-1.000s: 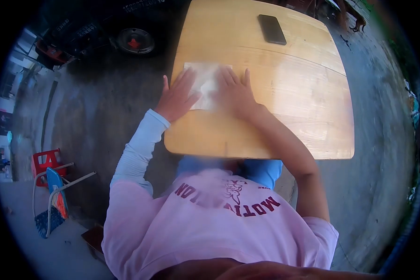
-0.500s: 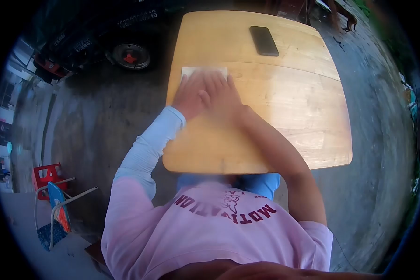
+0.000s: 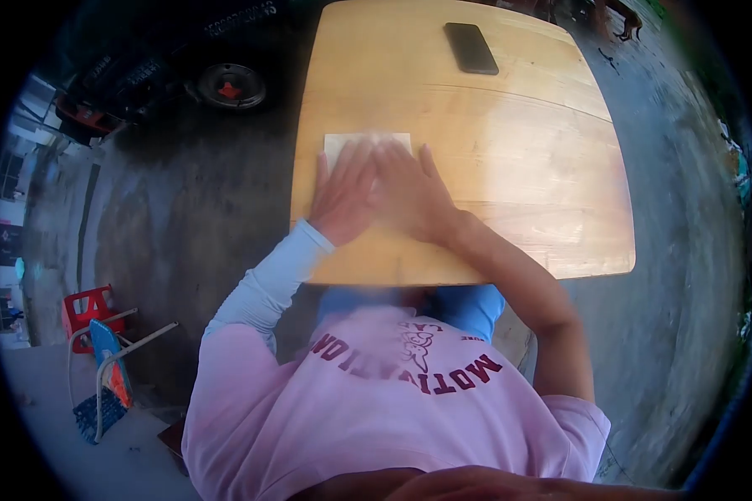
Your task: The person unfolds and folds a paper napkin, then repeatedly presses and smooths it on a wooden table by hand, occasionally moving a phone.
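Observation:
A small white sheet (image 3: 334, 149), paper or thin cloth, lies flat near the left side of a light wooden table (image 3: 526, 167). My left hand (image 3: 347, 194), with a light blue sleeve at the wrist, rests palm down on its left part, fingers stretched out. Beside it my right hand (image 3: 414, 190) lies flat over the right part, fingers also extended. The two hands touch or nearly touch; a blur between them hides the exact contact. Most of the sheet's lower part is hidden under them.
A dark phone (image 3: 471, 48) lies at the table's far side. To the left on the floor stand a red stool (image 3: 88, 307) and a small chair (image 3: 104, 355) with a metal frame. A dark vehicle with a wheel (image 3: 232, 86) is parked at the upper left.
Both hands and the white sheet have slid toward my body across the table. The hands, overlapping before, now lie more side by side. The camera view has shifted slightly.

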Demonstrator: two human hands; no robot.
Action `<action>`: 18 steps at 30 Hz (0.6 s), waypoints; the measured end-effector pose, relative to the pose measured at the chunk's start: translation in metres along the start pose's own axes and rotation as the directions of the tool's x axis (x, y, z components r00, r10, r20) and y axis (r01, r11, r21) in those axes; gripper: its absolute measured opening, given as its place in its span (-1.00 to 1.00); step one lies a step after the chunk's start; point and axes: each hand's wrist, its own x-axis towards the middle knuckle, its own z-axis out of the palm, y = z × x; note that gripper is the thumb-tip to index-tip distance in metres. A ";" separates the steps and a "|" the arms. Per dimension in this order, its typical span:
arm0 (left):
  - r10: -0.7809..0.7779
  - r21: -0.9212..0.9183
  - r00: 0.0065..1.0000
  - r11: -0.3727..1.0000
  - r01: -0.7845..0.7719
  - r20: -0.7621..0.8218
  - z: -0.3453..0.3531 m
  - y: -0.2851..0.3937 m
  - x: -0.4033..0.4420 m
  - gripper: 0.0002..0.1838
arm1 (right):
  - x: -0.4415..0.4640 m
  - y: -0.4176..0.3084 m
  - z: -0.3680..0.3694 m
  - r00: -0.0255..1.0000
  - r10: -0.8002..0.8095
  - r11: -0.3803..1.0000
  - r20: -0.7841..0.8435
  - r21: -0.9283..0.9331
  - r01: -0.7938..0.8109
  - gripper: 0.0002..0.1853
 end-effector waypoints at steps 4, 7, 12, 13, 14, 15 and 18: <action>0.001 -0.045 1.000 0.999 -0.002 -0.020 -0.017 0.050 -0.072 -0.33 | -0.069 -0.045 -0.025 0.995 -0.039 0.996 0.092 0.089 0.031 -0.12; 0.002 -0.128 0.996 0.992 0.011 0.094 -0.026 0.051 -0.083 -0.33 | -0.077 -0.051 -0.031 0.989 -0.031 0.996 0.148 0.084 0.018 -0.11; 0.124 0.016 0.991 0.992 -0.125 0.052 -0.017 0.025 -0.038 -0.31 | -0.052 -0.022 -0.019 0.995 0.004 0.996 0.105 -0.089 0.006 -0.18; 0.135 0.022 0.990 0.990 -0.136 0.048 -0.011 0.020 -0.018 -0.30 | -0.043 -0.009 -0.020 0.996 0.013 0.990 0.087 -0.140 -0.001 -0.20; 0.148 0.026 0.988 0.989 -0.149 0.041 -0.006 0.017 0.003 -0.30 | -0.031 0.003 -0.027 0.988 0.078 0.990 0.131 -0.125 -0.062 -0.23; 0.139 0.006 0.989 0.990 -0.139 0.056 -0.001 0.014 0.027 -0.30 | -0.017 0.011 -0.041 0.974 0.145 0.986 0.176 -0.112 -0.126 -0.26; 0.131 -0.022 0.988 0.991 -0.130 0.076 0.015 0.014 0.102 -0.31 | 0.004 0.073 -0.021 0.972 0.224 0.949 0.070 -0.244 -0.201 -0.32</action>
